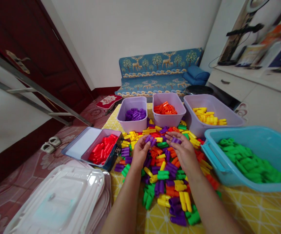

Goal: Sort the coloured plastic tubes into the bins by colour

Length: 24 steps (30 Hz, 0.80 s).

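Note:
My left hand [141, 150] is closed around a purple plastic piece [151, 140] above the pile. To its right, my right hand [181, 149] has another purple plastic piece [176, 140] at its fingers. Beneath both hands spreads a mixed heap of bullet-shaped plastic pieces [163, 175] in purple, yellow, green, orange and red. Behind the heap, one lilac bin [132, 126] holds purple pieces, a second lilac bin [169, 121] orange ones, and a third lilac bin [214, 101] yellow ones. Green pieces [249, 161] lie in the blue tub [254, 187] at right.
An open tin box [112, 162] with red pieces stands at left on the yellow tablecloth [249, 211]. Stacked pale lids [57, 195] lie in front of it. Beyond the table are a patterned sofa [152, 79], a metal ladder [33, 86] and a white cabinet [259, 91].

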Available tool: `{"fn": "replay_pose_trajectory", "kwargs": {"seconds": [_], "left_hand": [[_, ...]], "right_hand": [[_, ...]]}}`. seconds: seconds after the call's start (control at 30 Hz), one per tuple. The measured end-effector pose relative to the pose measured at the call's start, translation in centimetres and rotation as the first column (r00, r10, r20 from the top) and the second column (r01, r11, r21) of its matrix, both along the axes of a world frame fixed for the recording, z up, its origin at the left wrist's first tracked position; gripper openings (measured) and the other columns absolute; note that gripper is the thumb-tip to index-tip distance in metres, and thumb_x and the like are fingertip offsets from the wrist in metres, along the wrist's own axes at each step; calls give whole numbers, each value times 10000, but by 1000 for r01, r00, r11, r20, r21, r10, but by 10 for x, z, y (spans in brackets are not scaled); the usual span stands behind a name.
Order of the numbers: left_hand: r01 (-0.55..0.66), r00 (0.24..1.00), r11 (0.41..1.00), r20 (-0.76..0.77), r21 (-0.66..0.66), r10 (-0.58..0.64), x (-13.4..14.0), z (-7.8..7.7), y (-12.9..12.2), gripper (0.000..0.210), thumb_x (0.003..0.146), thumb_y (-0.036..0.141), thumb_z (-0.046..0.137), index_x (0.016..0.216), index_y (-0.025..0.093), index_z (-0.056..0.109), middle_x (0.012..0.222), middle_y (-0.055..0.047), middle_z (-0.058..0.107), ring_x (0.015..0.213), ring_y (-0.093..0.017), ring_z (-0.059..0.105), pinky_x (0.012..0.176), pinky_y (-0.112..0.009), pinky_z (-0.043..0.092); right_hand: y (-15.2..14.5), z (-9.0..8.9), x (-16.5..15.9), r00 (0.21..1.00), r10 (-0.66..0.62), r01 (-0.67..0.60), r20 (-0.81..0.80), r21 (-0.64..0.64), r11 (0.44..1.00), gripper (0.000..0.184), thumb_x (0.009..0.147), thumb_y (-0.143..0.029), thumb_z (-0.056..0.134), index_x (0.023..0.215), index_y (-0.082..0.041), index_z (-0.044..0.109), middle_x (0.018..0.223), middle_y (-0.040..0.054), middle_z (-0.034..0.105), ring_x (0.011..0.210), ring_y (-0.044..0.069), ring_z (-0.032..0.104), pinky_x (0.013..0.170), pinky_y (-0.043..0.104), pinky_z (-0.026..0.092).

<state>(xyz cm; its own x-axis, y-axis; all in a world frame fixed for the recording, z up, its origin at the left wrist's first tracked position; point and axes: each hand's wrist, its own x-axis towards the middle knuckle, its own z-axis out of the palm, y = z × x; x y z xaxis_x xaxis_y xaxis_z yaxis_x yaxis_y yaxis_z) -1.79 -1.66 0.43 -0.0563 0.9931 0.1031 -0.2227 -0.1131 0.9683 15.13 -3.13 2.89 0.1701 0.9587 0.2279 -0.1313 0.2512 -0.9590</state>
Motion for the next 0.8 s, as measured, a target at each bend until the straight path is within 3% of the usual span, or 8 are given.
{"fn": "replay_pose_trajectory", "kwargs": {"seconds": [0.1, 0.2, 0.37, 0.5, 0.6, 0.7, 0.8], "left_hand": [[26, 1000, 1000, 15, 3, -26, 1, 1, 0, 408, 752, 352, 703, 1095, 152, 609, 1108, -105, 685, 970, -212, 669, 821, -328, 555], [17, 999, 999, 36, 28, -18, 2, 2, -1, 406, 736, 343, 722, 1076, 147, 622, 1091, -104, 693, 979, -207, 670, 867, -333, 547], [-80, 993, 997, 82, -18, 82, -3, 11, -2, 532, 701, 397, 752, 1146, 162, 579, 966, -92, 718, 770, -197, 713, 645, -292, 592], [-228, 960, 974, 170, 16, 222, -14, 37, 7, 588, 681, 406, 773, 1181, 169, 576, 788, -40, 710, 726, -196, 725, 663, -279, 590], [-294, 931, 954, 240, 54, 274, -23, 63, 24, 609, 691, 388, 773, 1217, 162, 564, 829, -49, 709, 806, -199, 726, 740, -279, 582], [-253, 947, 962, 228, 103, 224, -31, 85, 43, 706, 734, 333, 747, 1360, 204, 445, 956, -61, 704, 943, -189, 700, 891, -312, 540], [-159, 983, 979, 112, 130, 145, -36, 96, 55, 885, 723, 268, 758, 1460, 287, 269, 1167, -86, 652, 1142, -208, 611, 1000, -361, 470]], "right_hand": [[0, 3, 1, 998, 38, -38, 57, 0, 999, 305, 768, -244, 569, 1072, -230, 580, 1198, 108, 637, 1181, 277, 579, 998, 489, 456], [0, -2, -1, 985, 74, -72, 155, -20, 997, 331, 771, -248, 572, 1101, -229, 561, 1199, 98, 637, 1116, 256, 623, 991, 470, 460], [1, -20, -8, 941, 25, -25, 337, -7, 1000, 362, 768, -217, 570, 1130, -220, 571, 1153, 92, 663, 1098, 239, 628, 993, 445, 457], [3, -28, -8, 945, 14, 0, 327, -41, 999, 355, 771, -224, 569, 1125, -209, 594, 1099, 80, 692, 1081, 240, 633, 984, 443, 460], [4, -31, -6, 959, 5, 11, 282, -56, 998, 350, 764, -242, 584, 1111, -204, 602, 1081, 79, 701, 1052, 243, 644, 967, 435, 473], [6, -33, -5, 968, 3, 11, 251, -55, 998, 350, 760, -252, 592, 1107, -207, 603, 1086, 80, 697, 1051, 247, 645, 964, 433, 480], [7, -35, -5, 966, -9, 23, 257, -54, 998, 348, 761, -255, 599, 1105, -211, 607, 1089, 80, 695, 1048, 246, 648, 965, 432, 481]]}}
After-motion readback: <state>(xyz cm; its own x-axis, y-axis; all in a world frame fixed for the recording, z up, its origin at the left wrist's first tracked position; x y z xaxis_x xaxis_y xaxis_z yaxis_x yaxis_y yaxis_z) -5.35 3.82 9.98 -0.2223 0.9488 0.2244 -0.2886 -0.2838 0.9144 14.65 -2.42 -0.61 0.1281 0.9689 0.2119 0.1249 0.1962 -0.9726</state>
